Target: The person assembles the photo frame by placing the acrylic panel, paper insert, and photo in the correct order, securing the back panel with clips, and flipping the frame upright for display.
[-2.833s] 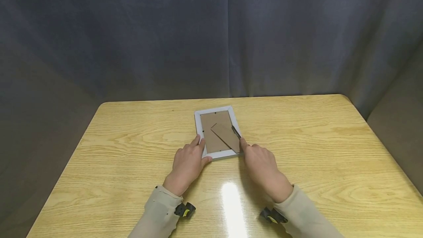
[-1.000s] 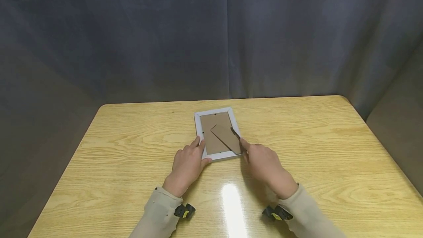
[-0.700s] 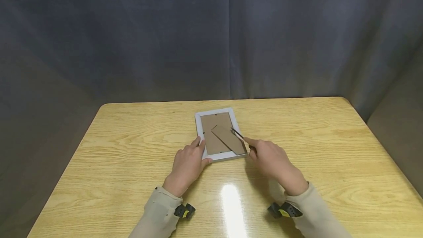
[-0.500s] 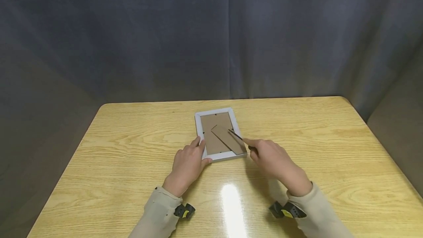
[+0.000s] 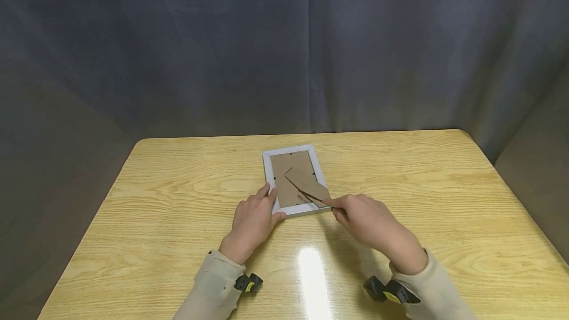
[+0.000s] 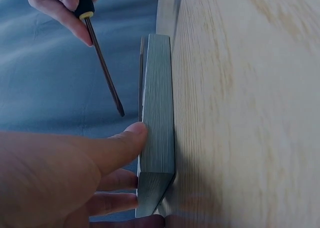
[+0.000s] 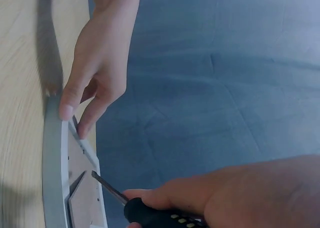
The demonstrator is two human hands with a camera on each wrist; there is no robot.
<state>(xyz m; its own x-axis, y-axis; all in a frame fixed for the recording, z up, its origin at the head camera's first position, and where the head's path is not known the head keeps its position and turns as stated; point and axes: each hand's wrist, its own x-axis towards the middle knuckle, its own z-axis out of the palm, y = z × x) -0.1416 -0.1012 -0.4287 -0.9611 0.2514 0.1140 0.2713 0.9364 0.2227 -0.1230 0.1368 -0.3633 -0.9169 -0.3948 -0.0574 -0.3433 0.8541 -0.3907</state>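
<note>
Wooden table (image 5: 169,201), frame (image 5: 284,186) against left fingers (image 6: 114,203)

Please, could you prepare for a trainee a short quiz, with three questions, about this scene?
1. Which hand holds the screwdriver?
2. True or false: the left hand touches the picture frame.
3. Where is the screwdriver's tip? A) resting on the table; B) above the brown backing, without contact; C) underneath the picture frame.

Key: 1. The right hand. 2. True. 3. B.
</note>
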